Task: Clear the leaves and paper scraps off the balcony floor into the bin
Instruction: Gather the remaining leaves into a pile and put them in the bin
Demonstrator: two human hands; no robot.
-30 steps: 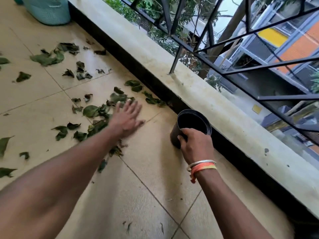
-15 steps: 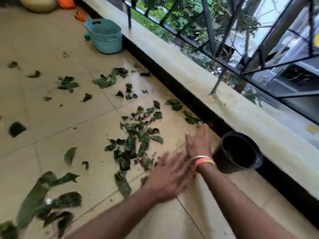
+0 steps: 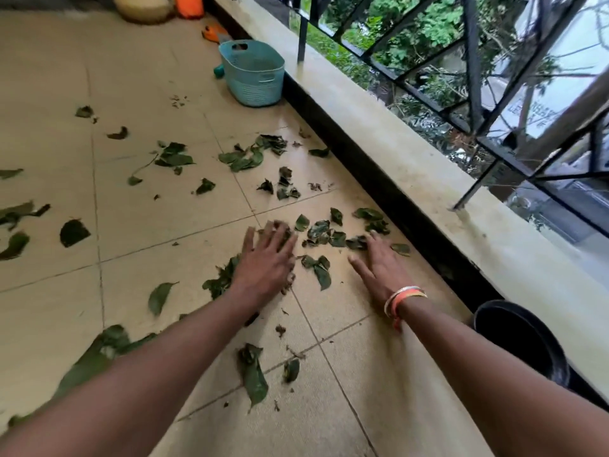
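**Both hands flat on the floor, either side of a leaf pile**

- Left hand (image 3: 267,262): arm stretched forward, palm down on the tiled floor (image 3: 148,232). Grip is spread, fingers fanned and straight, pinching nothing. The fingertips and the thumb-side edge of the palm lie over some leaves.
- Right hand (image 3: 379,268): arm also stretched forward, palm down. Grip is spread, fingers straight and close together, thumb angled out toward the left hand. The fingertips touch the near edge of the leaves (image 3: 321,230). Wristbands (image 3: 403,296) are white and orange.
- The main leaf cluster lies between the two hands and just beyond them, near the foot of the ledge (image 3: 379,136).
- More leaves are scattered further up the floor, off to the left, and under the left forearm.
- Can't make out any paper scraps among the leaves.
- Bin (image 3: 527,341): black and upright, against the foot of the ledge, just right of the right forearm. Neither hand touches it. Its inside is too dark to tell the contents.
- A blue basket (image 3: 253,74) stands on the floor further along the ledge, well apart from both hands.
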